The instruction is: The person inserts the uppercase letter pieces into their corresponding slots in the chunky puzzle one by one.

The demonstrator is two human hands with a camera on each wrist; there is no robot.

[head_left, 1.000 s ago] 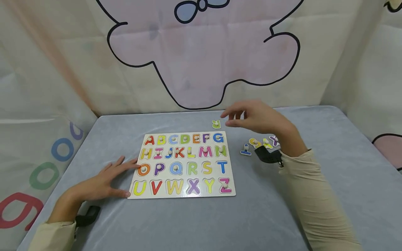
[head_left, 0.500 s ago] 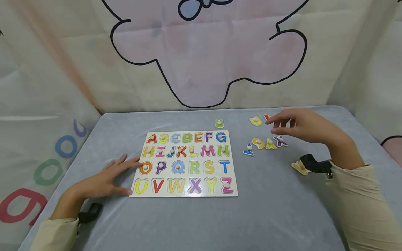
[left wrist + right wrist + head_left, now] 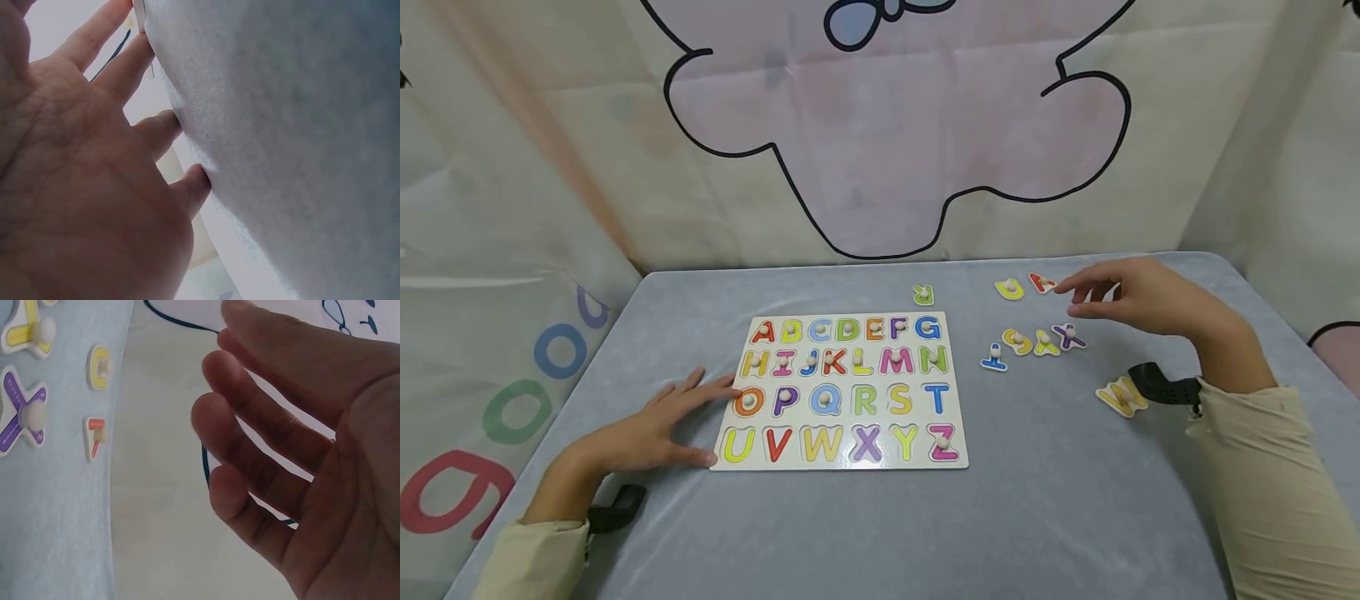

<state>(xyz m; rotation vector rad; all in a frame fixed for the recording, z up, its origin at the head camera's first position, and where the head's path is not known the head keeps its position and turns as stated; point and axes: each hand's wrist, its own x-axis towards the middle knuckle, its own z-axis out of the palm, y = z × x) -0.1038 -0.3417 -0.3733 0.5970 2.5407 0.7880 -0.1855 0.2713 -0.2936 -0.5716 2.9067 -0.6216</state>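
A white alphabet puzzle board [image 3: 838, 417] lies on the table, many letters seated and several recesses bare in its lower rows. My left hand [image 3: 651, 433] rests with spread fingers against the board's left edge; the left wrist view shows its palm and fingertips [image 3: 199, 178] down at the cloth. Over the back right, my right hand [image 3: 1138, 296] hovers with loosely bent fingers and nothing between them. Just left of its fingertips is a red V piece [image 3: 1042, 283], also seen apart from the hand in the right wrist view, beside a yellow U piece [image 3: 1010, 289].
Loose knobbed letters lie right of the board: a blue T [image 3: 994, 358], a yellow S [image 3: 1017, 342], a yellow-green Y [image 3: 1047, 343] and a purple X [image 3: 1069, 337]. A yellow W [image 3: 1122, 397] is near the right wrist strap. Behind the board is a green R [image 3: 923, 295].
My right hand has moved right from beside the green R to the red V, uncovering the U, V and W pieces. The left hand stays at the board.
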